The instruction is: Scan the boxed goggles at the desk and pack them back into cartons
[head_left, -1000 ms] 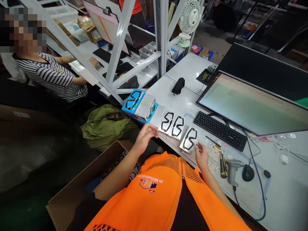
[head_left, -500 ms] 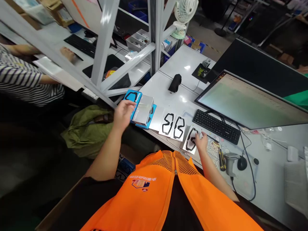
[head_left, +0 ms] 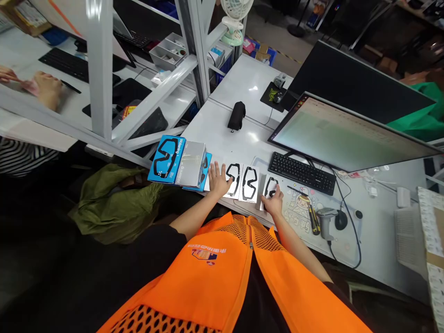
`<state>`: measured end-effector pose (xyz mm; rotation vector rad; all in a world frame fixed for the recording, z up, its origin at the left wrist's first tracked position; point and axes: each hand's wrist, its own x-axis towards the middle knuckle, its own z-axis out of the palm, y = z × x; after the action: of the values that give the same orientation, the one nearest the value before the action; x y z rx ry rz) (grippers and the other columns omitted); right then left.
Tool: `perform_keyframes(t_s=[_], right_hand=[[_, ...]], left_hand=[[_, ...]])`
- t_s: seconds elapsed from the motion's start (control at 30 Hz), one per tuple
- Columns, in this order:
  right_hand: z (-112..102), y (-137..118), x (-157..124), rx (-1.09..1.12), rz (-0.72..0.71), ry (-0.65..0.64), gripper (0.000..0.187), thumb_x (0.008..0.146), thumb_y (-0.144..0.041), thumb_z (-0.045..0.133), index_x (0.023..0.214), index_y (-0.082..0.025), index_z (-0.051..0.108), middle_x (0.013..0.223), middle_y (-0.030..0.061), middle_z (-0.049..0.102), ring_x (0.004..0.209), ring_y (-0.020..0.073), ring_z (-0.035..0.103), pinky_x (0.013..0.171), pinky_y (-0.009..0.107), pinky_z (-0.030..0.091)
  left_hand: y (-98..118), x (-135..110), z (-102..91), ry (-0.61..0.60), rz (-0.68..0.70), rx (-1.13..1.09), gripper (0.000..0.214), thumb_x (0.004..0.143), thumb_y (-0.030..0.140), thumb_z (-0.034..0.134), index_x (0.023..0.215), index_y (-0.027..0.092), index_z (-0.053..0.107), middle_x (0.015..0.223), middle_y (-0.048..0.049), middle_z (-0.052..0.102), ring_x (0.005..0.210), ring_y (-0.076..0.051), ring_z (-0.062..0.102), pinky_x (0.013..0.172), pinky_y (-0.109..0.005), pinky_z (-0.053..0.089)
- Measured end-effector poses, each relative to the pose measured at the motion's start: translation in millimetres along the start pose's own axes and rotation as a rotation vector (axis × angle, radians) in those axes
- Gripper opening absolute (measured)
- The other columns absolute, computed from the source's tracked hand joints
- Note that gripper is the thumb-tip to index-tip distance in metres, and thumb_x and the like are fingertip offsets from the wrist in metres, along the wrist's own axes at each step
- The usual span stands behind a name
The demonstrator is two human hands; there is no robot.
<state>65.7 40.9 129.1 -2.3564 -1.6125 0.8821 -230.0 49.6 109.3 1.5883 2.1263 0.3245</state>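
Observation:
Three flat white packets printed with black goggle outlines lie in a row at the near edge of the white table (head_left: 249,83). My left hand (head_left: 218,179) lies open and flat on the leftmost packet (head_left: 233,178). The middle packet (head_left: 249,183) is untouched. My right hand (head_left: 274,203) rests on the rightmost packet (head_left: 270,186), fingers spread over it. To the left of my left hand, a stack of blue goggle boxes (head_left: 178,162) sits at the table's corner.
Black keyboard (head_left: 301,172), tilted monitor (head_left: 350,138), a barcode scanner (head_left: 325,221), a mouse (head_left: 341,219) and a yellow-handled tool (head_left: 313,218) lie to the right. A black pouch (head_left: 236,115) sits further back. An olive cloth (head_left: 111,203) lies below left. Another person's hand (head_left: 46,88) works beyond the metal frame.
My left hand has come back from the blue boxes and now lies flat on the leftmost packet. My right hand has stayed on the rightmost packet. The camera has tilted right.

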Motion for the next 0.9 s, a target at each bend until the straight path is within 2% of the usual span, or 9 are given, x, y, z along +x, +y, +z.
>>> perform_keyframes(t_s=[0.2,0.27,0.37,0.47,0.57,0.63,0.7,0.8,0.9], right_hand=[[-3.4,-13.0,22.1,0.028,0.000,0.013,0.111,0.077,-0.059,0.072,0.172,-0.020,0.032,0.156,0.0237,0.046,0.133,0.0465,0.060,0.113,0.056,0.050],[-3.6,-11.9,25.2,0.047,-0.005,0.008,0.113,0.076,-0.061,0.073,0.173,-0.021,0.031,0.157,0.0235,0.045,0.133,0.0459,0.060,0.113,0.055,0.050],[-4.7,-5.4,26.8,0.064,-0.001,-0.004,0.116,0.074,-0.064,0.074,0.173,-0.023,0.030,0.161,0.0234,0.042,0.132,0.0454,0.061,0.111,0.053,0.051],[-5.5,1.3,25.2,0.054,-0.009,-0.006,0.116,0.074,-0.064,0.074,0.173,-0.024,0.031,0.163,0.0228,0.042,0.132,0.0454,0.060,0.111,0.053,0.051],[-5.3,4.7,22.2,0.055,-0.020,0.000,0.115,0.074,-0.064,0.074,0.172,-0.022,0.032,0.161,0.0225,0.043,0.131,0.0451,0.060,0.112,0.053,0.050],[-6.4,7.4,21.3,0.056,-0.032,0.005,0.114,0.074,-0.063,0.072,0.172,-0.021,0.033,0.160,0.0223,0.045,0.133,0.0447,0.060,0.114,0.053,0.049],[-10.7,14.0,21.9,0.051,-0.039,0.007,0.112,0.075,-0.061,0.071,0.172,-0.020,0.033,0.158,0.0224,0.046,0.134,0.0443,0.059,0.115,0.054,0.048],[-23.1,33.4,24.2,0.054,-0.009,0.020,0.113,0.073,-0.059,0.073,0.171,-0.020,0.035,0.159,0.0226,0.046,0.136,0.0439,0.057,0.117,0.053,0.046],[-35.6,55.7,24.4,0.078,-0.006,0.023,0.117,0.070,-0.061,0.076,0.171,-0.019,0.035,0.162,0.0230,0.043,0.141,0.0430,0.054,0.120,0.052,0.044]], left_hand=[[6.9,-3.6,-0.2,-0.025,-0.009,0.026,0.081,0.107,0.048,0.048,0.175,0.008,0.031,0.186,-0.0234,0.009,0.173,-0.044,0.000,0.137,-0.066,0.004],[11.9,-4.1,-3.2,-0.035,-0.010,0.032,0.079,0.107,0.046,0.047,0.175,0.009,0.033,0.185,-0.0231,0.011,0.172,-0.045,0.004,0.135,-0.071,0.006],[16.9,-1.5,-11.5,-0.062,-0.043,0.021,0.069,0.105,0.034,0.046,0.172,0.015,0.040,0.184,-0.0209,0.022,0.170,-0.045,0.014,0.128,-0.077,0.024],[19.3,5.5,-22.2,-0.037,-0.114,0.005,0.069,0.101,0.028,0.052,0.169,0.017,0.043,0.183,-0.0203,0.025,0.165,-0.046,0.025,0.119,-0.072,0.043],[23.1,13.2,-29.4,-0.027,-0.197,-0.005,0.079,0.097,0.032,0.065,0.169,0.014,0.039,0.185,-0.0227,0.011,0.159,-0.052,0.031,0.115,-0.068,0.049],[25.6,16.3,-31.3,-0.067,-0.232,-0.021,0.087,0.093,0.035,0.072,0.169,0.012,0.037,0.184,-0.0257,0.011,0.155,-0.056,0.037,0.117,-0.067,0.048],[25.0,17.2,-31.7,-0.091,-0.215,-0.048,0.087,0.092,0.032,0.073,0.169,0.011,0.038,0.180,-0.0271,0.024,0.152,-0.053,0.044,0.121,-0.063,0.046],[17.5,13.9,-30.0,-0.086,-0.158,-0.114,0.076,0.095,0.019,0.062,0.167,0.011,0.042,0.166,-0.0238,0.051,0.147,-0.042,0.056,0.124,-0.050,0.045],[14.5,3.9,-23.1,-0.147,-0.101,-0.141,0.077,0.096,0.025,0.063,0.168,0.012,0.040,0.159,-0.0220,0.059,0.145,-0.040,0.057,0.122,-0.048,0.047]])
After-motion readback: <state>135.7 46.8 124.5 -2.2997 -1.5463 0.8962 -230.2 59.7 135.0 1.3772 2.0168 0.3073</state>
